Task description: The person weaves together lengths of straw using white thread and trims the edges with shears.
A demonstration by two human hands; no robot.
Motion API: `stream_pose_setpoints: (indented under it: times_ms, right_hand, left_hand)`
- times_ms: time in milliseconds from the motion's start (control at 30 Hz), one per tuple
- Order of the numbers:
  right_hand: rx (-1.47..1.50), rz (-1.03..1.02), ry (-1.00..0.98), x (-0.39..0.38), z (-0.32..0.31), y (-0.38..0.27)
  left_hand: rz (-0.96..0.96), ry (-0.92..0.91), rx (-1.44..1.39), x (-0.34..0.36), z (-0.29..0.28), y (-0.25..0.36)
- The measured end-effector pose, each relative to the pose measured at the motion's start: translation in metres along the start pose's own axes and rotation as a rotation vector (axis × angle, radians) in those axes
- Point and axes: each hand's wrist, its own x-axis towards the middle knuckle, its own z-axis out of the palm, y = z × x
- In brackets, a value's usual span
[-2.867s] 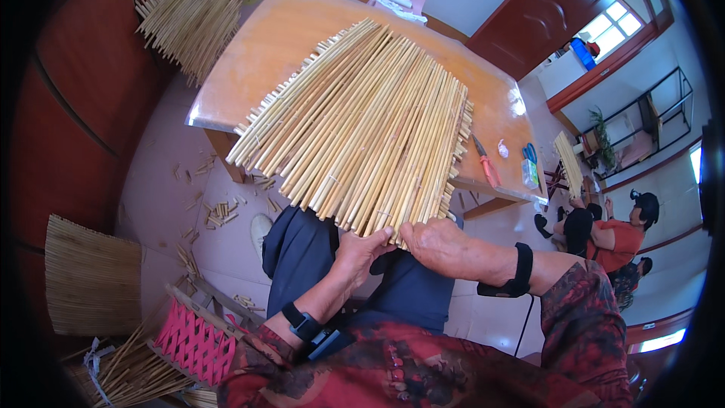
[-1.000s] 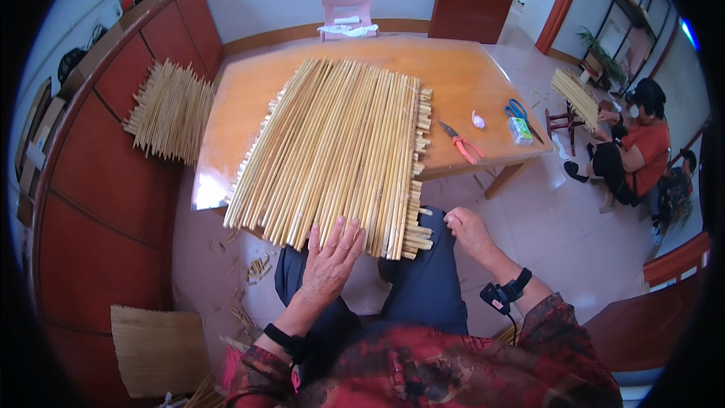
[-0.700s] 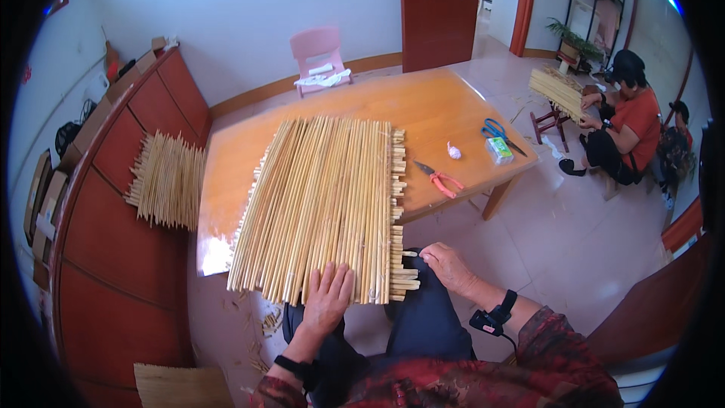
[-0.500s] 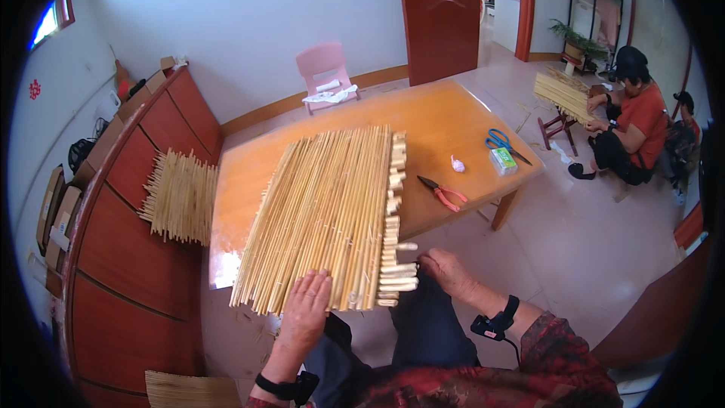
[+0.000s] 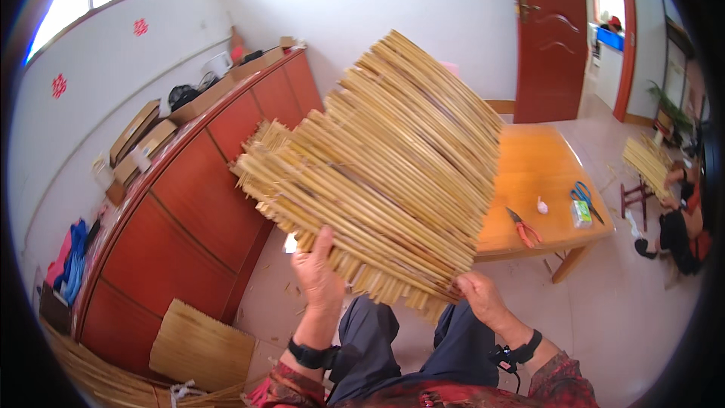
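Observation:
A mat of straw-coloured reed stalks [image 5: 400,159] hangs tilted in front of me, lifted up from the table. My left hand [image 5: 320,276] grips its lower left edge, thumb on top and the other fingers hidden beneath. At the lower right corner my right hand [image 5: 480,295] is closed on the edge. The left side of the mat is uneven, with stalk ends sticking out by differing lengths. On the wooden table [image 5: 538,155] beyond lie red-handled pliers [image 5: 524,228], blue-handled scissors [image 5: 584,195], a small pale ball of string [image 5: 541,205] and a green-and-white box [image 5: 581,214].
Red cabinets [image 5: 196,204] run along the left wall, cardboard boxes [image 5: 155,140] on top. Another reed mat [image 5: 202,344] leans against them, near a bundle of long stalks [image 5: 98,366]. At the right, a person [image 5: 683,219] works at a mat on a stool [image 5: 638,195].
The mat has been raised off the table and turned. My right hand, empty before, now holds its corner; my left hand has gone from lying on it to gripping its edge. The view has swung left.

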Motion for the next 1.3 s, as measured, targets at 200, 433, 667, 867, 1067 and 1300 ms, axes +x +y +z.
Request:
stream_pose_setpoints:
  times_ms: [200,433,667,867,1067,1300]
  right_hand:
    - [0.229,0.261,0.192,-0.022,-0.013,0.054]
    - [0.284,0.378,0.221,-0.033,-0.01,0.076]
    - [0.367,0.437,0.244,-0.022,-0.031,0.065]
    - [0.117,0.373,0.322,-0.007,-0.059,0.104]
    - [-0.605,0.272,0.151,0.002,-0.091,0.077]
    - [-0.976,-0.136,0.479,0.067,-0.119,0.096]
  left_hand:
    - [-0.107,0.144,-0.041,-0.011,-0.022,-0.037]
    - [-0.268,0.334,-0.096,-0.025,-0.046,-0.071]
    - [-0.456,0.304,-0.169,-0.055,-0.081,-0.101]
    - [-0.859,0.088,-0.138,-0.097,-0.111,-0.113]
    - [-1.256,-0.226,0.029,-0.097,-0.13,-0.101]
    - [-1.146,-0.445,0.29,-0.106,-0.16,-0.074]
